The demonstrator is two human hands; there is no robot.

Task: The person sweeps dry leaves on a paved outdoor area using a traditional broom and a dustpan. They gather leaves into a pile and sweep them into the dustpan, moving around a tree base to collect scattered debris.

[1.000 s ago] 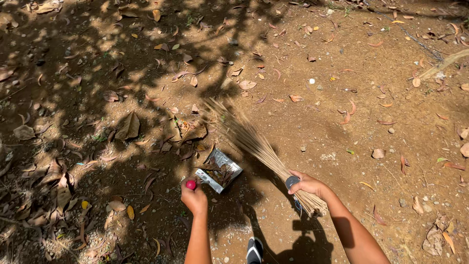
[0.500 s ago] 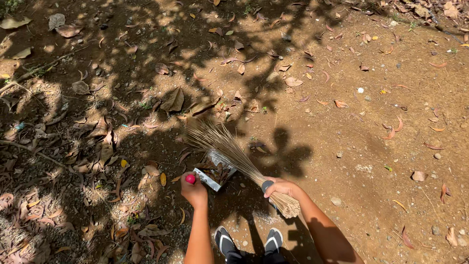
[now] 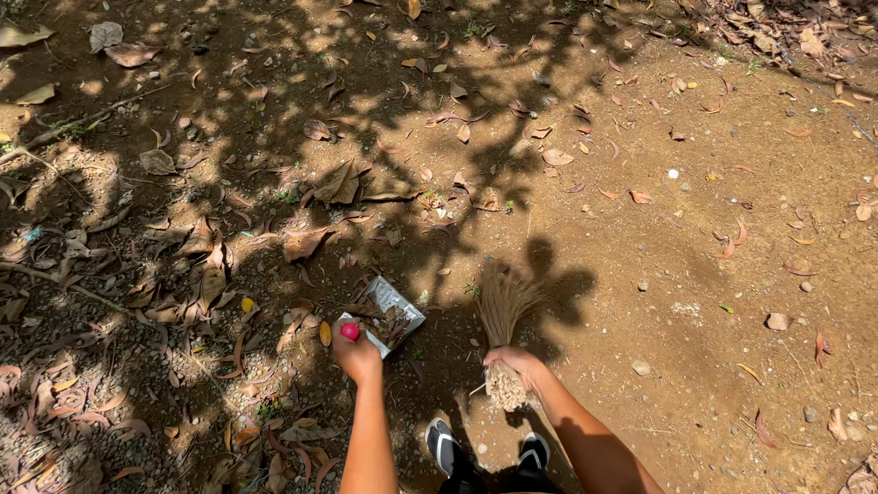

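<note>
A metal dustpan (image 3: 391,316), holding a few dry leaves, is being rested on the dirt ground (image 3: 695,274) just ahead of the person's feet. Its red-tipped handle (image 3: 349,331) is being gripped by the left hand (image 3: 355,352), which is clenched around it. To the right of the dustpan, close by but apart, a bundled stick broom (image 3: 505,316) is being held with its bristles fanned forward onto the soil; its bound end is being grasped by the right hand (image 3: 517,364), closed tightly. Below the hands, two dark shoes with white trim (image 3: 489,450) are being seen from above. To the left, dry brown leaves (image 3: 210,265) and twigs are being covered by dappled tree shadow, while sunlit bare earth with scattered pebbles is lying to the right.
</note>
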